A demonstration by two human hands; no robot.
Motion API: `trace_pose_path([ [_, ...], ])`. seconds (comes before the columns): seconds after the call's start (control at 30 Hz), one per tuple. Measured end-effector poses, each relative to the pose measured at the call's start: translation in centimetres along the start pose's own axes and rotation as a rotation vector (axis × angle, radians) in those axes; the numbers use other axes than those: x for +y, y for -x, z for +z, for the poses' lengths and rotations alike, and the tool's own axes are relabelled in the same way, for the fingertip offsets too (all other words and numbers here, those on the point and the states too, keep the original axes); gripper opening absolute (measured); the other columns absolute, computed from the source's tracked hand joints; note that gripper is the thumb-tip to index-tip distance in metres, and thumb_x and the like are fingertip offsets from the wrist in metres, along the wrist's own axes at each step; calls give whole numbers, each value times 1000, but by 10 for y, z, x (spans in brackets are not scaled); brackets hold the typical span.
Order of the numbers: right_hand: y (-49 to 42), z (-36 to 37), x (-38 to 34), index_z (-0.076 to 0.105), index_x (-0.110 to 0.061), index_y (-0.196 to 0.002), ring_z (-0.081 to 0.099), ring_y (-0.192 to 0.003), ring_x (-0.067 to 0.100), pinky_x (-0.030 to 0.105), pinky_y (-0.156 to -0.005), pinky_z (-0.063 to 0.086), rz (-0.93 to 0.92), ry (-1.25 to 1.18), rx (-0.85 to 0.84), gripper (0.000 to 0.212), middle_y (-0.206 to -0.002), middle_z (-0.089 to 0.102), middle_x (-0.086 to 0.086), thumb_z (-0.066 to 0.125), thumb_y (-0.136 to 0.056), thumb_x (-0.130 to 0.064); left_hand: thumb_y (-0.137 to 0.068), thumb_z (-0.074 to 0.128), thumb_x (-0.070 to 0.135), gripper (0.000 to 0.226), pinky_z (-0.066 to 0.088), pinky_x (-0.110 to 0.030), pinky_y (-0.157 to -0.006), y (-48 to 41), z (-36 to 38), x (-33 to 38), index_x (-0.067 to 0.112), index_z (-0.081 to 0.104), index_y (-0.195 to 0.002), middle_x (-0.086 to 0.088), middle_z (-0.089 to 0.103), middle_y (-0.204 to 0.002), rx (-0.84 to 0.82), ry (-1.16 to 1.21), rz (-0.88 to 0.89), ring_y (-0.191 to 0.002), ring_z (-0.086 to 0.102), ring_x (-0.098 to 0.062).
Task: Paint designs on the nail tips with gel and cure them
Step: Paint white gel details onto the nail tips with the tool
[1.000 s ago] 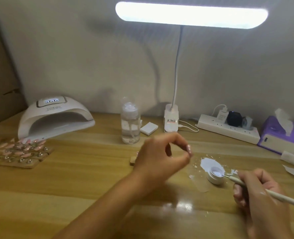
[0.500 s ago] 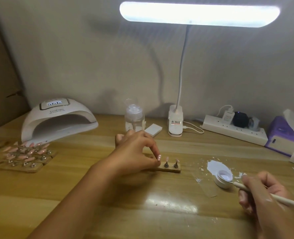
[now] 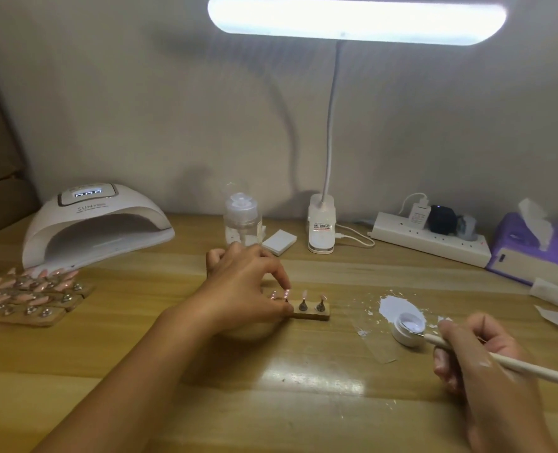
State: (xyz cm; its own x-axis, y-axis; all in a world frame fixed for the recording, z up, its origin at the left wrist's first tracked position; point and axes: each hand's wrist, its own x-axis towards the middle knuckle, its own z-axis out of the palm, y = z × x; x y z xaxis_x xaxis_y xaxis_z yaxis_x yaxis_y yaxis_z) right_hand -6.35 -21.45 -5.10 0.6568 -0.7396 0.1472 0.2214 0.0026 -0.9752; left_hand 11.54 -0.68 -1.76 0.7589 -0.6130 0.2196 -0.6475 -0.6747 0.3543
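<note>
The bench (image 3: pixel 205 403) is wood-grained and glossy, mirroring the light at lower centre. The nail lamp (image 3: pixel 97 223), at left, is smooth white plastic with a soft sheen. The block (image 3: pixel 310 314) looks like matt bare wood, with dull metal stands (image 3: pixel 302 305). The bottle (image 3: pixel 242 220) is clear plastic, and the brush (image 3: pixel 516 369) handle is matt cream.

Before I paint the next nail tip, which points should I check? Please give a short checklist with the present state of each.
1. The left hand holds the wooden stand by its end: ok.
2. The right hand grips the brush: ok.
3. Brush tip at the open gel pot: ok. Gel loaded on it: cannot tell.
4. The nail tips stand upright on the stand: ok.
5. The curing lamp display is lit: ok.
6. The desk lamp is on: ok.
</note>
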Motion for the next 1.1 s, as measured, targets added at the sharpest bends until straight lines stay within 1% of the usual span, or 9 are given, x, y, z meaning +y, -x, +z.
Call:
trace_pose_path([
  [0.07,1,0,-1,40,-17,-57,30,-30,9,11,-33,25,18,-10,4,44,-39,46,9,59,-94,-4,-69,68,67,34,6,-25,-97,1,1,3,48,61,-96,28,42,-120,42,-38,49,-121,25,-2],
  [0.17,3,1,-3,41,-18,-62,32,-32,8,11,-33,26,29,-8,-10,40,-41,48,6,63,-94,-13,-73,65,65,30,0,-31,-104,2,6,13,47,62,-96,24,38,-127,86,-108,114,-126,20,-4],
  [0.37,9,8,-10,52,-21,-65,34,-34,5,12,-34,27,18,3,-57,29,-44,46,2,72,-81,-34,-78,68,52,12,-1,-25,-96,3,14,21,42,64,-82,25,42,-127,124,-146,125,-122,23,-4],
  [0.63,10,9,-14,61,-8,-85,49,-41,7,15,-39,39,-15,-28,-117,22,-52,60,5,76,-80,-23,-82,65,42,12,10,-28,-90,7,9,34,37,56,-77,25,54,-113,216,-246,263,-111,35,-6],
  [0.77,11,8,-16,66,-5,-82,51,-43,8,16,-41,41,-46,-43,-112,26,-54,62,7,77,-75,-27,-80,69,34,10,31,-30,-85,10,1,51,34,58,-81,25,60,-82,237,-46,367,-81,51,-2],
  [0.83,12,7,-17,67,-6,-79,50,-44,9,16,-43,42,-60,-56,-94,26,-55,62,7,75,-77,-30,-80,71,28,12,45,-25,-71,14,7,64,34,61,-82,25,64,-82,143,199,392,-67,57,-6],
  [0.9,10,6,-19,67,-7,-75,49,-45,9,16,-43,41,-74,-68,-65,26,-54,61,5,71,-81,-32,-81,73,22,13,42,-16,-57,18,20,75,33,65,-82,25,66,-84,61,415,392,-56,54,-7],
  [0.97,8,4,-21,68,-8,-73,48,-45,8,16,-43,41,-77,-70,-28,28,-52,60,3,67,-87,-32,-83,74,21,12,36,-12,-52,20,34,81,32,69,-83,25,67,-81,4,555,356,-49,46,-3],
  [1.1,2,0,-20,68,-12,-77,48,-44,6,15,-41,39,-70,-43,2,28,-51,58,-1,61,-94,-33,-87,72,30,10,39,-20,-52,21,51,78,40,71,-85,26,70,-89,-73,566,309,-50,43,-2],
])
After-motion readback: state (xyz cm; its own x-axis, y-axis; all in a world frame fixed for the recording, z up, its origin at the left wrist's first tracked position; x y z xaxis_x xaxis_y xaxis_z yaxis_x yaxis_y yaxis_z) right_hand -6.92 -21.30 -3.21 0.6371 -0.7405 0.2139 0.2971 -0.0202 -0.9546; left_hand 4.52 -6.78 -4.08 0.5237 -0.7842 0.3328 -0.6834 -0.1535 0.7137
